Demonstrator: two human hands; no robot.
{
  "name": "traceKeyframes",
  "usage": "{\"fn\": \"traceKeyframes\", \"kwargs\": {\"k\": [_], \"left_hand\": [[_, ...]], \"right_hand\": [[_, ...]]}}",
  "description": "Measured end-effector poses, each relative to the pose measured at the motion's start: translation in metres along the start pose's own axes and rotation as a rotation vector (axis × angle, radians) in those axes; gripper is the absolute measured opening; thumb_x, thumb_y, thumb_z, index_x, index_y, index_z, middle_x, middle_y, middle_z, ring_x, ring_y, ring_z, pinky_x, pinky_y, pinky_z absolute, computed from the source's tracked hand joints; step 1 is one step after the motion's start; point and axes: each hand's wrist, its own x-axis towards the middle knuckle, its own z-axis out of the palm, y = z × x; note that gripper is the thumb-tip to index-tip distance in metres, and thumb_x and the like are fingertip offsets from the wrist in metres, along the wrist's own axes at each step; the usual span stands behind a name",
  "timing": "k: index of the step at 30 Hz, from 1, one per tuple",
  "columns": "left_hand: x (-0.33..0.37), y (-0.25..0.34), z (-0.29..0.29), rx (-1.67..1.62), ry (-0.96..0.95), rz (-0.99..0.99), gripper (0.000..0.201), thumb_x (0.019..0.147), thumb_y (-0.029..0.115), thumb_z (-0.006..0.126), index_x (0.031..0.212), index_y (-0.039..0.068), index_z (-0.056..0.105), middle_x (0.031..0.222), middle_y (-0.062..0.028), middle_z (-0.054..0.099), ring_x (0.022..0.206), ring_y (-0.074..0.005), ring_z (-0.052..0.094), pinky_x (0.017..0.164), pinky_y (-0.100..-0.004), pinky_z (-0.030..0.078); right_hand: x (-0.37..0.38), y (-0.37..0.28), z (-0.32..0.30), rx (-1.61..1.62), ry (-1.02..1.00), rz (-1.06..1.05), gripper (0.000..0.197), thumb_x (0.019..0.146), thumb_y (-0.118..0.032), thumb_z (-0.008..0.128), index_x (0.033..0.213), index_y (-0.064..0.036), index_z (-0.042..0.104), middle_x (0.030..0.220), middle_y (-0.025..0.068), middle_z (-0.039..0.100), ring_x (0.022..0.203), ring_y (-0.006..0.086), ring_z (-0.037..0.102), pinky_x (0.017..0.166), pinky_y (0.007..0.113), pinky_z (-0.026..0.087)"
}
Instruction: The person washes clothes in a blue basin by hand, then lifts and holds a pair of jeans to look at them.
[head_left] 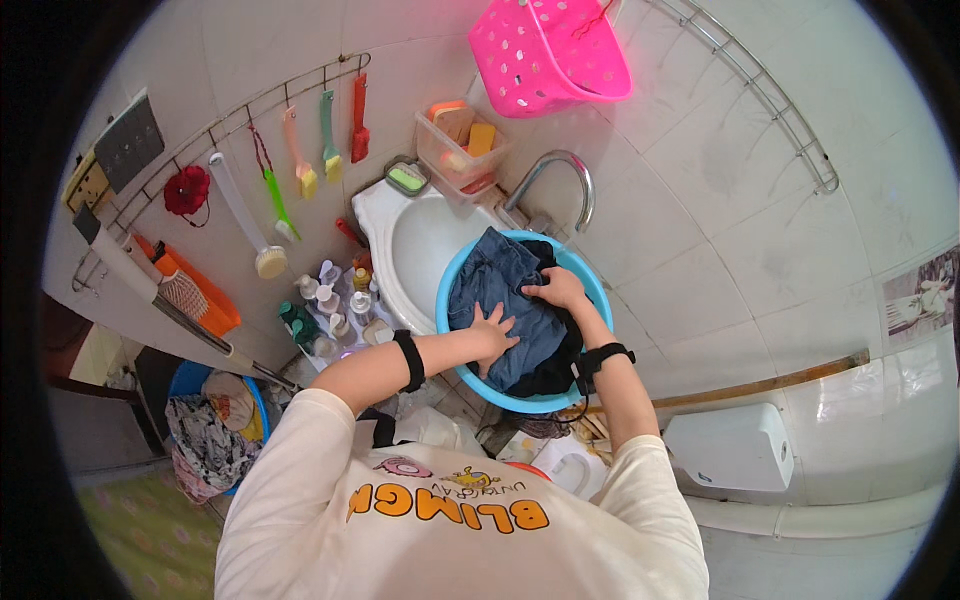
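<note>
Rumpled blue denim lies in a basin.

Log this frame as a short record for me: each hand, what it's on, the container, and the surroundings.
left hand: spread on blue denim
right hand: on the denim's right part; grip unclear
container: round light-blue basin, also holding black cloth
beside basin: white sink, chrome faucet
wall: pink basket, hanging brushes
lower left: blue tub of laundry

A white sink carries a light-blue basin over its right side, with blue denim and black cloth inside. A small dish sits at the back-left corner.
</note>
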Motion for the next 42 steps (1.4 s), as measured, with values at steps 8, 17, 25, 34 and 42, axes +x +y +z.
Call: {"fn": "traceKeyframes", "kwargs": {"k": [8, 17, 25, 34, 42], "left_hand": [[0.005, 0.000, 0.002, -0.020, -0.038, 0.017, 0.106, 0.060, 0.051, 0.077, 0.144, 0.029, 0.016, 0.150, -0.0092, 0.004, 0.135, -0.0440, -0.001, 0.096, -0.0723, 0.017], [0.008, -0.009, -0.001, -0.034, -0.017, 0.105, 0.099, 0.062, 0.052, 0.074, 0.143, 0.024, 0.023, 0.149, -0.0104, 0.008, 0.134, -0.0458, -0.001, 0.098, -0.0691, 0.018], [-0.002, -0.053, -0.050, -0.536, 0.482, 0.253, 0.027, 0.071, 0.025, 0.068, 0.087, 0.003, 0.067, 0.087, -0.0164, 0.066, 0.086, -0.0287, 0.063, 0.076, -0.0366, 0.049], [0.037, -0.083, -0.063, -0.423, 1.090, 0.051, 0.022, 0.078, 0.014, 0.059, 0.094, -0.001, 0.058, 0.096, -0.0180, 0.058, 0.097, -0.0339, 0.053, 0.087, -0.0418, 0.042], [0.073, -0.076, -0.070, -0.414, 0.831, -0.170, 0.052, 0.080, 0.040, 0.059, 0.111, -0.001, 0.052, 0.114, -0.0193, 0.054, 0.111, -0.0346, 0.048, 0.095, -0.0489, 0.034]], "right_hand": [[-0.087, -0.055, -0.020, -0.231, 0.189, -0.188, 0.027, 0.072, -0.028, 0.067, 0.088, -0.0061, 0.067, 0.077, 0.0170, 0.065, 0.076, 0.0328, 0.063, 0.068, 0.042, 0.052], [-0.083, -0.014, 0.037, 0.747, -0.242, 0.178, 0.031, 0.090, -0.031, 0.050, 0.100, -0.0019, 0.049, 0.079, 0.0148, 0.059, 0.062, 0.0272, 0.065, 0.051, 0.033, 0.051], [-0.084, -0.010, 0.029, 0.883, -0.459, 0.310, 0.039, 0.094, -0.032, 0.043, 0.127, -0.0122, 0.035, 0.107, 0.0118, 0.054, 0.070, 0.0214, 0.067, 0.063, 0.031, 0.051], [-0.074, -0.035, 0.019, 0.555, -0.445, 0.199, 0.065, 0.081, -0.015, 0.064, 0.128, 0.0104, 0.028, 0.088, 0.0139, 0.064, 0.063, 0.0225, 0.067, 0.055, 0.032, 0.054], [-0.067, -0.047, 0.017, 0.405, -0.648, 0.252, 0.091, 0.075, -0.027, 0.071, 0.139, 0.0079, 0.016, 0.116, 0.0228, 0.055, 0.069, 0.0229, 0.067, 0.056, 0.030, 0.053]]}}
